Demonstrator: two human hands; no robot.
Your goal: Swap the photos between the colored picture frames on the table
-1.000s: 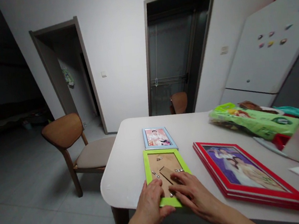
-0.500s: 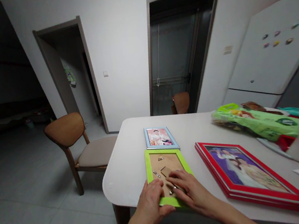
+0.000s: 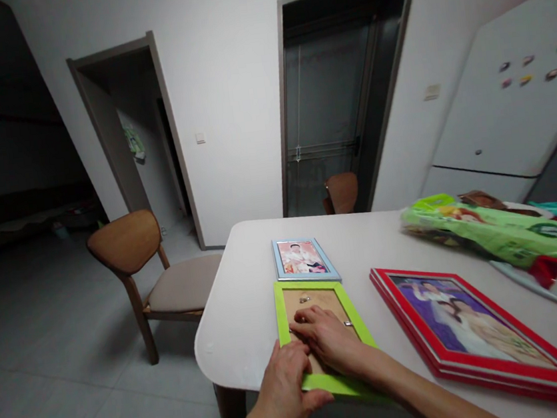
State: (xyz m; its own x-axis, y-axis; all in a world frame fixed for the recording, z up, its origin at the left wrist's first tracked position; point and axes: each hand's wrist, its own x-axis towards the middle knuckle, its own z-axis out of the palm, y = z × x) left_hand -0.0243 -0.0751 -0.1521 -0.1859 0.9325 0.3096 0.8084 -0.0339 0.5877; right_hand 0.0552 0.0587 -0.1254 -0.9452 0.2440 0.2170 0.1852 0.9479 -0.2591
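A lime-green picture frame (image 3: pixel 282 316) lies face down near the table's front edge, its brown backing board (image 3: pixel 326 294) showing. My left hand (image 3: pixel 285 376) holds the frame's lower left corner, fingers over the board and thumb along the near edge. Across the middle of the board reaches my right hand (image 3: pixel 326 334), its fingers bent together with the tips at a small metal clip on the left inner edge. Another metal clip (image 3: pixel 348 323) shows at the right inner edge, and one metal fitting (image 3: pixel 304 300) lies near the top. My right hand covers much of the board.
A light-blue framed photo (image 3: pixel 304 258) lies just beyond the green frame. To the right are stacked red frames (image 3: pixel 439 355) with a wedding photo, and behind them a green plastic package (image 3: pixel 501 224). A wooden chair (image 3: pixel 126 243) stands left of the white table (image 3: pixel 234 308).
My right hand has moved from the lower part of the board up and left to the clip at the left edge. My left hand stays on the frame's corner.
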